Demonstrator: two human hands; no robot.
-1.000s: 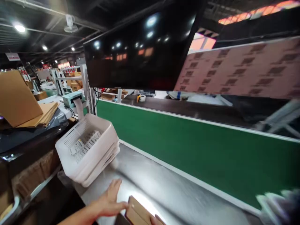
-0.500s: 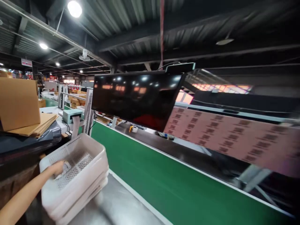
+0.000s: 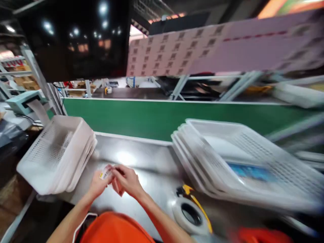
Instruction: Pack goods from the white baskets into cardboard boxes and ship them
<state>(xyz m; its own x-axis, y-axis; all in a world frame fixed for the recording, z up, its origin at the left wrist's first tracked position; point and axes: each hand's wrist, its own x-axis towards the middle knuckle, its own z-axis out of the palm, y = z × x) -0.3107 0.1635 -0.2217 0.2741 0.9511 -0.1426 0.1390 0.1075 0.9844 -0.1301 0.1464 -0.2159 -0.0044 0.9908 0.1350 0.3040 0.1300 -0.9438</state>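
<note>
My left hand (image 3: 97,185) is closed on a small packet (image 3: 107,172) bearing a white label with printed marks and a yellow patch. The fingers of my right hand (image 3: 129,181) pinch the same packet from the other side. A reddish-pink part (image 3: 117,187) hangs below, between the hands; whether it belongs to the packet is hard to tell. Both hands are held above the shiny metal table (image 3: 141,168). To their left stands a stack of white perforated baskets (image 3: 73,155), the top one tilted.
On the right, more stacked white baskets (image 3: 215,168) hold a blue item (image 3: 253,171). A tape roll (image 3: 177,216) with a yellow-black dispenser (image 3: 187,189) lies near my right forearm. Behind runs a green conveyor belt (image 3: 141,116), below a dark screen (image 3: 76,44). A label printer (image 3: 24,102) is at left.
My left hand has left the left basket and come over the table with the packet. My right hand has come into view and holds it too. The view has swung right and down.
</note>
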